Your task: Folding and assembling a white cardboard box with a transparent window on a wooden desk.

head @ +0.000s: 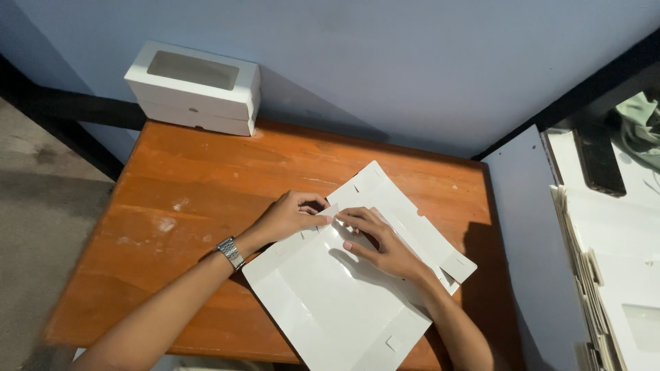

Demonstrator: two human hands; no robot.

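- You've got a flat white box blank (344,302) lying on the orange wooden table (179,199), angled so one end hangs toward you over the near edge.
- Your left hand (289,216) sits at the blank's left edge with thumb and fingertips pinched on a small side tab (326,213), which looks lifted a bit off the sheet.
- Your right hand (381,240) is flat-ish on the sheet just beside that tab, fingers spread and pressing down, index tip right up against the left hand's pinch. It isn't closed around anything, just holding the panel down.
- Looks to me like you're at the fold-the-first-tab stage: the rest of the blank is completely flat, far flaps (385,189) included.
- Next move probably needs the tab bent cleanly along its crease while the right hand keeps the panel from sliding, since the glossy card looks slippery on that wood.
- Two finished white window boxes (196,86) are stacked at the far left corner against the blue wall, well apart from your hands.
- A pile of more flat blanks (605,275) sits off to your right on another surface, with a dark phone (598,158) behind it.
- Metal wristwatch (231,252) on your left wrist, clear of the card.
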